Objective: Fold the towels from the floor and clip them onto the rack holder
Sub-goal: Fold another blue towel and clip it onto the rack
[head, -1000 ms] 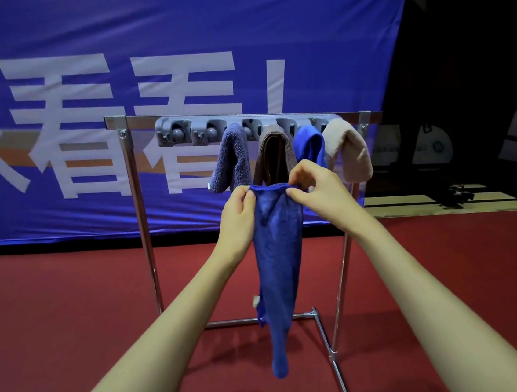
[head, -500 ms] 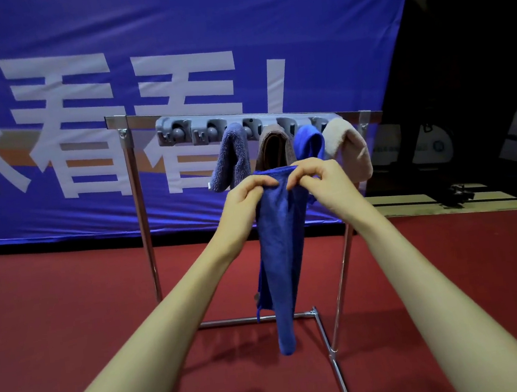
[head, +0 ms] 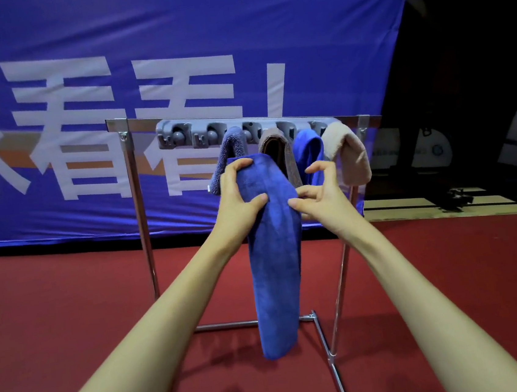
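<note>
Red floor [head: 71, 311] runs back to a blue banner [head: 171, 45] with large white characters, and the far right of the room is dark. Before the banner stands a metal rack [head: 139, 214] whose top bar carries a grey holder [head: 187, 136] with a row of clips. Four towels hang from the clips on the right part of the holder: a grey-blue towel [head: 230, 149], a brown towel [head: 278, 152], a bright blue towel [head: 310, 150] and a beige towel [head: 349, 151]. The two clips at the left end hold nothing. In front of them the left hand [head: 235, 198] grips the upper part of a folded blue towel [head: 273, 258], fingers curled over its top edge and thumb pressed into the cloth lower down. That towel hangs as a long narrow strip, its lower end above the rack's base bars. The right hand [head: 321, 195] is just beside the towel's right edge, thumb touching the cloth, the other fingers spread and loosely bent, clear of it.
</note>
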Demonstrator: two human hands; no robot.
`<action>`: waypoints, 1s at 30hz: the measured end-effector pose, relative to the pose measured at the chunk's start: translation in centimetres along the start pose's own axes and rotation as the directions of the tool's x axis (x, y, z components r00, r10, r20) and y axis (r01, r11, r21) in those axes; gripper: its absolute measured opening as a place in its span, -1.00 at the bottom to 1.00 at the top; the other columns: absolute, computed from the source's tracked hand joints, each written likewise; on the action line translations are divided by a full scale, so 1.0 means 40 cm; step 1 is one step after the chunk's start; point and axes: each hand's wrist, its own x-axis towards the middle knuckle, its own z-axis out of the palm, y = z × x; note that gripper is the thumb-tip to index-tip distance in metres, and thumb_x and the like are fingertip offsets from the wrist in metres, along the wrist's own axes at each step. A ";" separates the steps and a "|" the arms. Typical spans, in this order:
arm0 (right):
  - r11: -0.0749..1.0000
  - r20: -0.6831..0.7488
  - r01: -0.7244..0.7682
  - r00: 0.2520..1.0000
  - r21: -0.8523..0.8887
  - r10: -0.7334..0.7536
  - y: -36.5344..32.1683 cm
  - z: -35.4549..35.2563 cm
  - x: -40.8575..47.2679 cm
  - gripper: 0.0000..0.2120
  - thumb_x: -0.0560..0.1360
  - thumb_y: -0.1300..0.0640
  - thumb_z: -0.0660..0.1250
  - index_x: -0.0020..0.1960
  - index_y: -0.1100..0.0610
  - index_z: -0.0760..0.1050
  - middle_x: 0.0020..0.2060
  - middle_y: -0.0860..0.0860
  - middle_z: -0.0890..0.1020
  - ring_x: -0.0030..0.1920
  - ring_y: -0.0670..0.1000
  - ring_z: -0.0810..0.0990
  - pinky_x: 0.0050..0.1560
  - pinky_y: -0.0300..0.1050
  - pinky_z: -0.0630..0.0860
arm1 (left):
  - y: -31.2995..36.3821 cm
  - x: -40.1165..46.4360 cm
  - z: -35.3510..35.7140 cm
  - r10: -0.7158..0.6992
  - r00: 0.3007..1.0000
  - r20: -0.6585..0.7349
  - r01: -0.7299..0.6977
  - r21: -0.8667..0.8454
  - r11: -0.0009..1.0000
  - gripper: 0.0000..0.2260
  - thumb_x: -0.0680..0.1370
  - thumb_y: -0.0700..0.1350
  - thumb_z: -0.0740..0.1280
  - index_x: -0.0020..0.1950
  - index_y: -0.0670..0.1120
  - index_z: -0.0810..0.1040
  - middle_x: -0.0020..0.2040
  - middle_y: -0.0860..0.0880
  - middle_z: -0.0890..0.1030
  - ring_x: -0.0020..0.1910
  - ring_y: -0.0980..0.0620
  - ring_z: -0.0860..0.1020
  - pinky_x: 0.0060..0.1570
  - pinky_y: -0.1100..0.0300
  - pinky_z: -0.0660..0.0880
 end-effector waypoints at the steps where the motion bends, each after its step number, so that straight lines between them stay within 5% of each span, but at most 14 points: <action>1: 0.998 0.018 0.049 0.999 -0.027 -0.049 -0.005 0.000 0.000 -0.59 0.46 0.37 0.29 -0.01 -0.10 0.24 -0.12 0.18 0.55 -0.16 0.04 0.53 -0.14 0.02 0.54 | -0.009 0.005 -0.004 -0.036 0.999 -0.031 0.035 -0.024 0.999 -0.51 0.41 -0.32 0.36 0.28 -0.01 0.37 0.31 0.02 0.42 0.30 0.10 0.38 0.33 0.14 0.36; 5: 0.982 0.027 0.131 0.991 -0.134 -0.128 -0.018 0.016 0.007 -0.66 0.44 0.46 0.13 -0.22 0.06 0.46 -0.37 -0.18 0.54 -0.39 -0.13 0.36 -0.35 -0.33 0.33 | -0.024 -0.006 -0.003 -0.223 0.975 0.007 0.217 -0.267 0.939 -0.49 0.43 -0.19 0.43 0.27 0.17 0.34 0.23 -0.10 0.55 0.20 -0.11 0.53 0.18 -0.09 0.50; 8: 0.986 -0.050 0.113 0.992 -0.119 -0.120 -0.020 0.035 0.013 -0.61 0.45 0.47 0.10 -0.20 0.05 0.54 -0.22 -0.15 0.60 -0.27 -0.30 0.50 -0.15 -0.47 0.37 | -0.052 -0.041 0.000 -0.330 0.932 0.152 0.362 -0.451 0.816 -0.50 0.55 -0.14 0.31 0.38 0.22 0.22 0.05 -0.07 0.65 0.03 -0.17 0.55 -0.03 -0.01 0.50; 12: 0.993 -0.010 0.079 0.997 -0.089 -0.080 -0.008 0.041 0.015 -0.67 0.44 0.43 0.23 0.03 0.07 0.54 0.04 -0.02 0.59 0.00 -0.25 0.52 0.15 -0.30 0.43 | -0.076 -0.078 -0.017 -0.235 0.929 0.286 0.331 -0.355 0.874 -0.46 0.50 -0.17 0.35 0.38 0.23 0.28 0.21 -0.06 0.60 0.12 -0.07 0.59 0.14 0.00 0.49; 17: 0.994 0.058 0.082 0.995 -0.067 -0.078 -0.001 0.029 0.016 -0.51 0.41 0.45 0.28 0.20 0.00 0.46 0.25 0.06 0.50 0.27 0.01 0.49 0.28 -0.10 0.44 | -0.041 -0.055 -0.023 -0.059 0.984 0.167 0.078 -0.111 0.991 -0.64 0.47 -0.31 0.33 0.18 0.03 0.56 0.18 0.09 0.60 0.21 0.09 0.54 0.30 0.01 0.43; 20: 0.995 -0.017 0.093 0.996 0.036 -0.092 -0.006 0.028 0.013 -0.53 0.42 0.47 0.26 0.18 0.00 0.47 0.14 -0.03 0.55 0.14 -0.07 0.54 0.16 -0.18 0.48 | -0.021 -0.037 -0.024 -0.058 0.993 0.098 0.059 -0.011 0.998 -0.70 0.50 -0.34 0.27 0.12 -0.03 0.61 0.07 0.10 0.63 0.12 0.13 0.56 0.28 0.04 0.45; 24: 0.989 -0.097 -0.010 0.995 0.146 0.024 0.009 0.049 0.010 -0.62 0.47 0.33 0.33 0.17 -0.04 0.39 0.05 0.11 0.60 0.00 -0.01 0.60 -0.05 -0.17 0.54 | 0.001 -0.031 -0.028 -0.035 0.997 0.071 0.032 0.042 0.999 -0.68 0.50 -0.34 0.26 0.15 -0.03 0.59 0.12 0.07 0.61 0.15 0.15 0.53 0.28 0.19 0.41; 26: 0.990 -0.047 -0.076 0.995 0.121 0.083 0.013 0.061 0.011 -0.60 0.46 0.27 0.37 0.20 -0.01 0.34 0.02 0.15 0.61 -0.07 -0.04 0.61 -0.18 -0.29 0.53 | 0.007 -0.022 -0.037 -0.055 0.995 0.085 0.050 0.057 0.997 -0.64 0.49 -0.35 0.23 0.21 -0.04 0.54 0.12 0.08 0.59 0.12 0.17 0.52 0.22 0.27 0.42; 30: 0.998 -0.075 -0.037 0.996 0.052 0.041 -0.003 0.073 0.038 -0.61 0.44 0.33 0.36 0.20 0.09 0.35 -0.07 0.11 0.61 -0.13 -0.06 0.60 -0.15 -0.31 0.55 | 0.036 0.010 -0.088 -0.332 0.926 0.178 0.356 -0.125 0.926 -0.52 0.46 -0.38 0.10 0.30 -0.04 0.47 -0.25 -0.06 0.42 -0.28 0.07 0.42 -0.27 0.29 0.48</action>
